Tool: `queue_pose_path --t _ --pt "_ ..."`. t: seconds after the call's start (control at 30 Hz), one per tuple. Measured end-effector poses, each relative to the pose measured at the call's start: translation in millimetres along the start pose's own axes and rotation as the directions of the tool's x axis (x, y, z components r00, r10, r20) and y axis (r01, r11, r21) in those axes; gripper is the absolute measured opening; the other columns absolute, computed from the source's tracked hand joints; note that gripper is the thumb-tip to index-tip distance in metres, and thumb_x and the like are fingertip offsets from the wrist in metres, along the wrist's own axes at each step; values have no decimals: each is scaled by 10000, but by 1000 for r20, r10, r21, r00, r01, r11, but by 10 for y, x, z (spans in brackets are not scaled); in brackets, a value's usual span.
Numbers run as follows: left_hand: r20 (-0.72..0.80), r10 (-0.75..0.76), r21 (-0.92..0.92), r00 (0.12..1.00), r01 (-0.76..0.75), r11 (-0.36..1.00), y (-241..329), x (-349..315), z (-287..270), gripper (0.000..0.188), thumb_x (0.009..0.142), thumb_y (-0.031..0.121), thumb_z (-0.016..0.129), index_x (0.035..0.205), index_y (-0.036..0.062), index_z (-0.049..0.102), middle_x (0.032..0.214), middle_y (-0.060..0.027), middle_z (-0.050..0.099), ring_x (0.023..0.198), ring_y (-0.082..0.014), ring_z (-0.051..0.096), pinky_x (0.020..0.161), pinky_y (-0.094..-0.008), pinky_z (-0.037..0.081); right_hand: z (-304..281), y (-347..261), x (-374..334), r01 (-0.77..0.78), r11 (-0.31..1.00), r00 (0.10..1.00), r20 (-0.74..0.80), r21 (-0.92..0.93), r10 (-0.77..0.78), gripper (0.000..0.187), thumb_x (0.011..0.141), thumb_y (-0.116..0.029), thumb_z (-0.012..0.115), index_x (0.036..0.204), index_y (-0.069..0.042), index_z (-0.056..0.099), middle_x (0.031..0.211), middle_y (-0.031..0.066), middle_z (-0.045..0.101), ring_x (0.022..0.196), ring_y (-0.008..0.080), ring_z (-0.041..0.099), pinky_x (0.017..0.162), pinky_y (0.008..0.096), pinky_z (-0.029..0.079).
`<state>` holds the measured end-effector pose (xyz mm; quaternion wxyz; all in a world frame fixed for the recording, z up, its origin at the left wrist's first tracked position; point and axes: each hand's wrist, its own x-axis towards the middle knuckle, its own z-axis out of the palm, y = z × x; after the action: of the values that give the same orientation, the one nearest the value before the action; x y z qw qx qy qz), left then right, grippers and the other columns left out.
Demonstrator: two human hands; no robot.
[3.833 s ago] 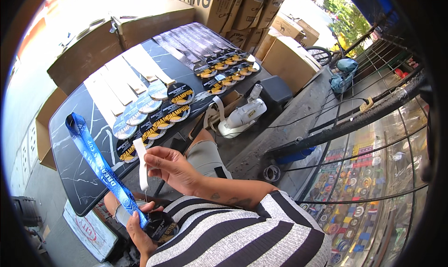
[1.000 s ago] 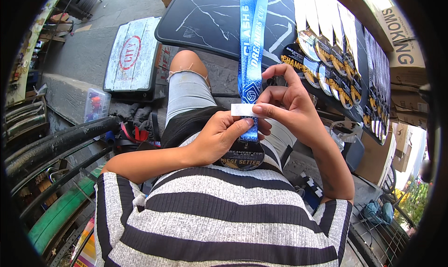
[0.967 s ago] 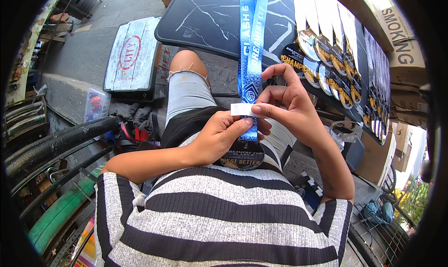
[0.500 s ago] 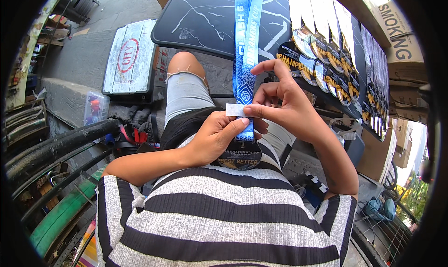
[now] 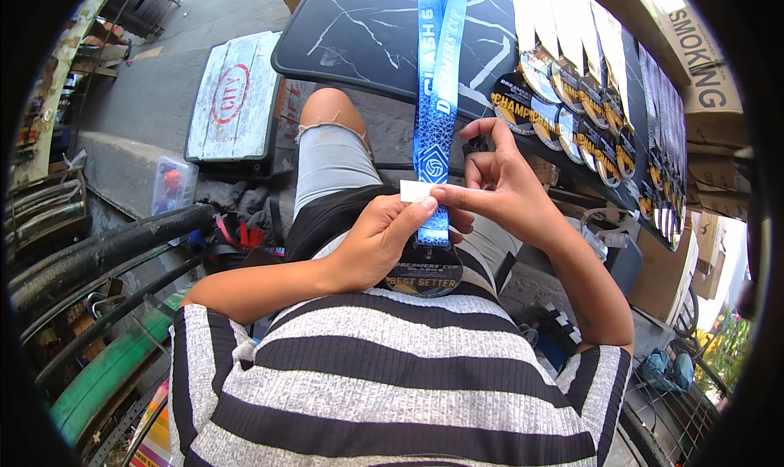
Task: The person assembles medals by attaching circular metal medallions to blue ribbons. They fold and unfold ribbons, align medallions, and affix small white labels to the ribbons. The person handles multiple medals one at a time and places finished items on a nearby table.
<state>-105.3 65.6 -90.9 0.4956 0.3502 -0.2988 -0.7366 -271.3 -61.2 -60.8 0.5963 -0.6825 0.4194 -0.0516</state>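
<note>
In the head view, the left hand is gripping the blue ribbon at the centre of the frame, its thumb lying over the front and its other fingers closing behind. The black medal is hanging at the ribbon's lower end, just below that grip and in front of the striped shirt. A short white strip is lying crosswise at the ribbon, above the left thumb, its left end projecting past the ribbon edge. The right hand is pressing its thumb at the strip's right end; its other visible fingers are curving clear above, and whether one is pinching from behind cannot be told. Judging by this state, joining of medal and ribbon is appearing complete, while seating of the strip is appearing unfinished, its left end not being folded around the ribbon. At upper right, white-ribboned medals are lying in overlapping rows on the dark surface; grey-ribboned medals are lying beyond them.
</note>
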Motion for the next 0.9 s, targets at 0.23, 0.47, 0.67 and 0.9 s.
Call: queue_pose_path --t 0.23,0.47,0.67,0.9 --pt "17 17 71 1000 -18 997 13 -5 22 450 1084 301 378 1196 -61 621 1112 -119 681 1035 -148 647 954 -299 500 -52 23 1 -173 904 927 374 390 16 255 881 -235 761 890 9 691 685 32 648 612 74 596 595 208 466" --pt "-2 30 61 1000 -30 998 6 20 21 401 1082 286 389 1216 -58 545 1104 -132 673 1046 -158 649 934 -310 514 -13 79 14 -56 881 973 224 469 -58 167 879 -158 754 895 -8 683 760 33 659 624 66 595 561 225 487" --pt "-71 70 -40 995 -73 997 -12 31 30 250 1088 263 344 1182 33 317 1127 -197 645 1050 -160 657 870 -286 549 12 112 21 108 910 981 106 400 -163 153 876 -129 756 940 -8 687 823 21 672 695 48 598 577 201 470" --pt "-72 103 -25 992 -105 994 -5 69 18 230 1090 252 292 1172 41 332 1142 -203 627 1061 -168 657 879 -284 551 -10 87 9 4 889 980 175 457 -94 156 899 -127 737 978 -5 680 836 17 676 689 27 573 606 180 458"
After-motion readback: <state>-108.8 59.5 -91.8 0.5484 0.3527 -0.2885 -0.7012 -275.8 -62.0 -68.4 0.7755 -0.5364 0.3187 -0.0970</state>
